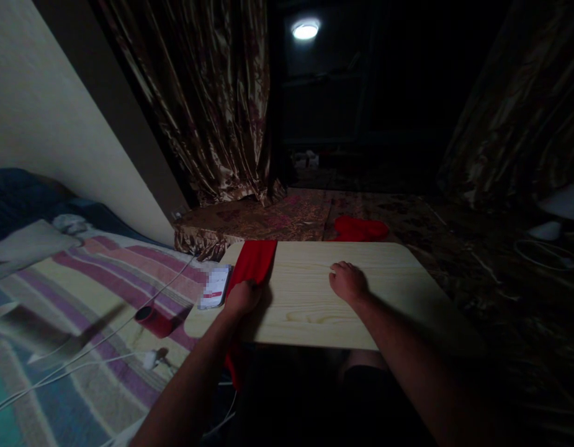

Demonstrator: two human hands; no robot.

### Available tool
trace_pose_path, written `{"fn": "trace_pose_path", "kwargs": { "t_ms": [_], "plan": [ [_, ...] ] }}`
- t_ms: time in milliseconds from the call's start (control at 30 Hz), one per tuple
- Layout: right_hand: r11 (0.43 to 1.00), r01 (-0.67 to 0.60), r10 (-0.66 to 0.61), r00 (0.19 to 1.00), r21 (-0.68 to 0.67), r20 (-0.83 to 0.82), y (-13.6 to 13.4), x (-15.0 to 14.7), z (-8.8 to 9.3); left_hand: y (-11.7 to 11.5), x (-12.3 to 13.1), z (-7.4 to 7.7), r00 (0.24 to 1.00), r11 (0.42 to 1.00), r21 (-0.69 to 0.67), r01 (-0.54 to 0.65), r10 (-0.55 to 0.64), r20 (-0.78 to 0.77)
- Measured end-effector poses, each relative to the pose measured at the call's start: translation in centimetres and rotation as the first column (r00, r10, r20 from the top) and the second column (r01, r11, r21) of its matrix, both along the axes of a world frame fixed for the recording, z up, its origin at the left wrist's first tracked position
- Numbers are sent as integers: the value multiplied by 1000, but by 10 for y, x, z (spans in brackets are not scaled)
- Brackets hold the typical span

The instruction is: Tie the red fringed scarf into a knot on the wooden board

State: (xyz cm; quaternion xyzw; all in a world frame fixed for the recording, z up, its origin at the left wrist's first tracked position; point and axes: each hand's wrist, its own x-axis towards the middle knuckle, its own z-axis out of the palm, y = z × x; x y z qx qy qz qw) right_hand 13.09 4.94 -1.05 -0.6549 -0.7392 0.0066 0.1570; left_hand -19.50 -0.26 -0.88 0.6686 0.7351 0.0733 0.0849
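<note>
A long strip of red cloth (256,259) lies across the left part of a small light-wood table (300,298); some of it hangs over the near edge. My left hand (242,298) is closed on the cloth, its fingers partly hidden. Just left of that hand, a phone (215,287) with a lit screen lies on the tabletop. My right hand (349,282) rests on the bare wood right of the middle, with fingers curled in and nothing visible in them.
Another red cloth (360,229) lies beyond the table's far edge. To the left, a red cylinder (154,321), white cables (95,362) and a charger plug (150,359) are on the striped bedding (105,298). Behind hang patterned curtains (221,112). A lamp (563,205) stands at far right.
</note>
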Motion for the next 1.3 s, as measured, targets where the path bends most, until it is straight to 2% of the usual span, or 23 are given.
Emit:
{"fn": "trace_pose_path", "kwargs": {
  "t_ms": [100,167,300,400,433,500,600,633,700,767,867,933,1000,1133,1300],
  "plan": [
    [985,-63,11,952,-160,-306,20,-56,10,1,-9,-7,992,999,18,-44,42,119],
    [969,-146,41,892,-201,-450,33,-96,12,1,-13,-11,971,997,22,-80,73,228],
    [955,-180,54,889,-237,-455,55,-160,8,-1,-16,-14,934,994,4,-113,105,340],
    [954,-190,74,897,-230,-435,66,-188,5,-2,-16,-11,935,997,-14,-73,73,347],
    [957,-208,109,905,-204,-410,70,-194,5,-1,-16,-9,936,998,-29,-47,54,349],
    [941,-314,262,912,-126,-315,76,-204,7,3,-17,-5,941,1000,-24,-3,11,339],
    [843,-527,514,848,-106,-131,87,-216,11,16,-23,-3,962,989,137,-57,18,271],
    [817,-562,552,827,-130,-104,91,-219,12,21,-26,-4,963,978,186,-95,43,266],
    [780,-603,600,797,-168,-73,99,-226,11,31,-32,-8,951,970,198,-141,77,298],
    [745,-644,646,762,-174,-57,107,-230,10,37,-36,-12,944,980,161,-118,60,326],
    [697,-698,702,711,-164,-43,114,-229,9,41,-40,-17,960,987,158,-14,-31,277],
    [700,-696,702,712,-161,-29,117,-223,10,41,-41,-18,968,987,152,44,-80,239],
    [730,-659,670,742,-181,3,119,-215,12,41,-42,-18,969,986,150,77,-110,222],
    [795,-578,597,799,-186,69,123,-196,17,43,-43,-18,968,983,164,80,-116,224],
    [824,-554,566,814,-118,129,122,-162,20,46,-43,-21,977,986,152,74,-102,186]
  ]
}}
